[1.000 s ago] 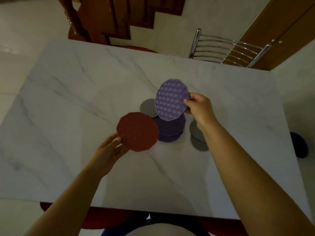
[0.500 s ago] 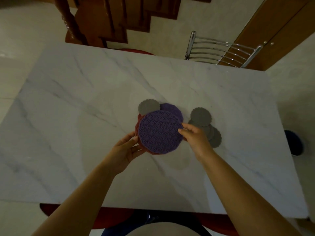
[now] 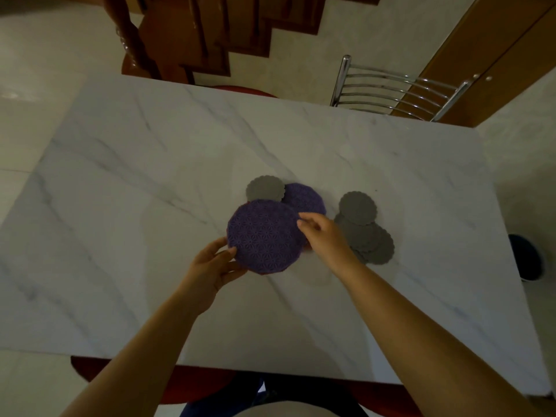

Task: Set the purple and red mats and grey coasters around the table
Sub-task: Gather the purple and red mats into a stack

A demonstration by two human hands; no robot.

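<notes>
A purple mat (image 3: pixel 264 236) lies on top of a red mat whose edge barely shows beneath it; my left hand (image 3: pixel 212 266) grips this pair at its lower left rim. My right hand (image 3: pixel 323 236) hovers over the pair's right edge, fingers apart and bent, holding nothing that I can see. Behind it lies another purple mat (image 3: pixel 305 198), partly covered. One grey coaster (image 3: pixel 265 188) rests at that mat's far left edge. A fanned pile of several grey coasters (image 3: pixel 362 227) lies to the right of my right hand.
The white marble table (image 3: pixel 150 191) stretches wide on all sides of the pile. A metal chair back (image 3: pixel 394 88) stands at the far right edge, a wooden chair (image 3: pixel 180 40) at the far left, a red seat below the near edge.
The purple mat in my right hand came down onto the red mat held in my left hand. My right hand then let go and shifted up along the mat's right rim.
</notes>
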